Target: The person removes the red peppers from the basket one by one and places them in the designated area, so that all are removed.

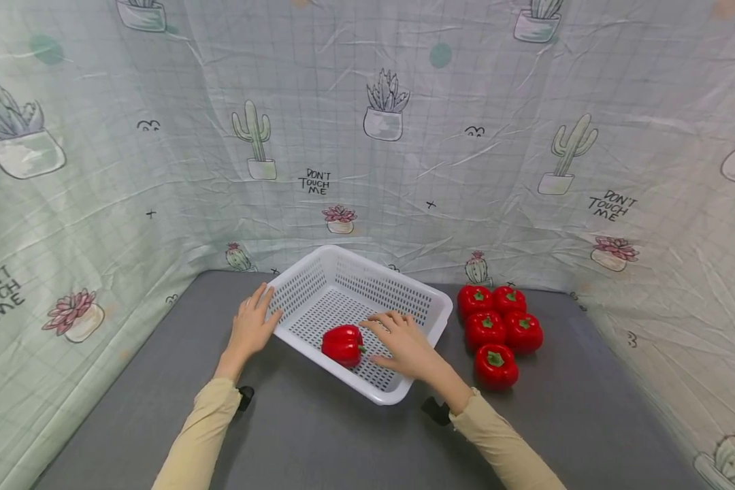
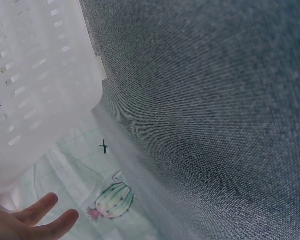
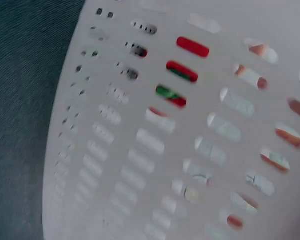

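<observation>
A white slotted plastic basket (image 1: 343,253) stands at an angle on the grey table. One red bell pepper (image 1: 341,345) lies on its side inside, its green stem facing right. My right hand (image 1: 402,345) hovers over the basket to the right of that pepper, fingers loosely spread and holding nothing. Through the slots of the basket wall (image 3: 135,165), the right wrist view catches red, green and bits of the hand. At the basket's left corner my left hand (image 1: 251,327) rests against the rim; two of its fingers (image 2: 57,227) extend past the basket wall (image 2: 40,90).
Several red bell peppers (image 1: 496,365) stand grouped on the table right of the basket, stems up. A pale curtain (image 1: 318,82) printed with potted cacti encloses the back and sides of the grey table (image 1: 318,442).
</observation>
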Motion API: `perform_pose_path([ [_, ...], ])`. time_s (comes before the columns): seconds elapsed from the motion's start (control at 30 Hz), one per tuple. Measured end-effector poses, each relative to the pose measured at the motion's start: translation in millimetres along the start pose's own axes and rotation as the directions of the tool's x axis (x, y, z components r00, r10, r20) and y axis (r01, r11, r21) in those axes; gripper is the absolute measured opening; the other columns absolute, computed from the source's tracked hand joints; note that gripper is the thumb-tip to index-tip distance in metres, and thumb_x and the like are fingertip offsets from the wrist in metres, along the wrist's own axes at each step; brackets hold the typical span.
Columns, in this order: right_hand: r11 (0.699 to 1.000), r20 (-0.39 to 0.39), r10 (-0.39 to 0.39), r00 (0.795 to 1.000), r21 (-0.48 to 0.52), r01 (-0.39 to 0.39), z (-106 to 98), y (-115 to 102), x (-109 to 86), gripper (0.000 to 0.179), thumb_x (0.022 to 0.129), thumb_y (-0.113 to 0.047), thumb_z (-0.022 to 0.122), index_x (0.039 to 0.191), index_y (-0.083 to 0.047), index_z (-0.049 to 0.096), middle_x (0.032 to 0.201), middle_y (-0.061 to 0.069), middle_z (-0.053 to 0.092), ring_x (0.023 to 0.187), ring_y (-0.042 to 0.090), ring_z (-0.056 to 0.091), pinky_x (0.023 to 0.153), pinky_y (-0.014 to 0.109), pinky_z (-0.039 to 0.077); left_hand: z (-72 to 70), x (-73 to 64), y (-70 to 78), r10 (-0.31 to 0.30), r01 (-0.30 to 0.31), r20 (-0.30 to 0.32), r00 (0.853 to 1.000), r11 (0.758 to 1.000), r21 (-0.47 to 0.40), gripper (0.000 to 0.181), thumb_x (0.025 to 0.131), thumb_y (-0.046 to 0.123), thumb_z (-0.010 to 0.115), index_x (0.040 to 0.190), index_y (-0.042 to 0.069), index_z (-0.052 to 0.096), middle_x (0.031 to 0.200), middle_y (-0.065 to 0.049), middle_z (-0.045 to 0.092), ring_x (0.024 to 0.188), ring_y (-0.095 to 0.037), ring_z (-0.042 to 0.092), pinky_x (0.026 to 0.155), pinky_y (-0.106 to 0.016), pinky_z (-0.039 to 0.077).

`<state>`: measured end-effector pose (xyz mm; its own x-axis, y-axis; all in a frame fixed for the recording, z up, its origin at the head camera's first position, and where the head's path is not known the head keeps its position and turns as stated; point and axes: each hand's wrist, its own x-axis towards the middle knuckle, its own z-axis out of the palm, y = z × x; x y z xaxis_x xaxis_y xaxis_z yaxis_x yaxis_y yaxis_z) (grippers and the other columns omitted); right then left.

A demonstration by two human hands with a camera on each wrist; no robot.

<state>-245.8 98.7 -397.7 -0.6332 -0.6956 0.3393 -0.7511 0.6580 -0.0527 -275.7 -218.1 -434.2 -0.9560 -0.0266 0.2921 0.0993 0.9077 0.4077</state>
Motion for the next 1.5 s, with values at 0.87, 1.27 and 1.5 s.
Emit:
perform_pose_path([
  [0.87, 0.999, 0.125, 0.002, 0.992, -0.036, 0.003, 23, -11, 32.1, 0.07, 0.073, -0.042, 0.069, 0.133, -0.025, 0.037, 0.133, 0.004, 0.042, 0.117, 0.021, 0.037, 0.089, 0.044, 0.036, 0.4, -0.4, -0.5, 0.006, -0.006, -0.01, 1.0, 1.0, 0.008, 0.058, 0.089, 0.03, 0.047, 0.138, 0.003, 0.031, 0.146, -0.018, 0.023, 0.125, -0.047, 0.027, 0.089, -0.067, 0.028],
  [1.27, 0.994, 0.276, -0.008, 0.961, -0.101, 0.037, 33, -11, 41.7, 0.08, 0.069, -0.048, 0.069, 0.137, -0.032, 0.03, 0.14, 0.0, 0.036, 0.123, 0.021, 0.032, 0.095, 0.051, 0.033, -0.9, 0.4, -0.9, 0.004, -0.004, -0.001, 1.0, 1.0, 0.0, 0.058, 0.09, 0.029, 0.046, 0.139, 0.004, 0.029, 0.146, -0.017, 0.021, 0.126, -0.046, 0.025, 0.089, -0.068, 0.027],
  [1.5, 0.996, 0.316, 0.011, 0.949, -0.087, 0.018, 35, -11, 41.0, 0.08, 0.067, -0.046, 0.071, 0.135, -0.034, 0.03, 0.137, 0.001, 0.039, 0.122, 0.022, 0.033, 0.095, 0.052, 0.033, 0.6, 0.2, -0.9, 0.003, -0.003, 0.009, 1.0, 1.0, -0.003, 0.058, 0.09, 0.03, 0.046, 0.139, 0.004, 0.028, 0.147, -0.017, 0.021, 0.127, -0.047, 0.023, 0.09, -0.069, 0.026],
])
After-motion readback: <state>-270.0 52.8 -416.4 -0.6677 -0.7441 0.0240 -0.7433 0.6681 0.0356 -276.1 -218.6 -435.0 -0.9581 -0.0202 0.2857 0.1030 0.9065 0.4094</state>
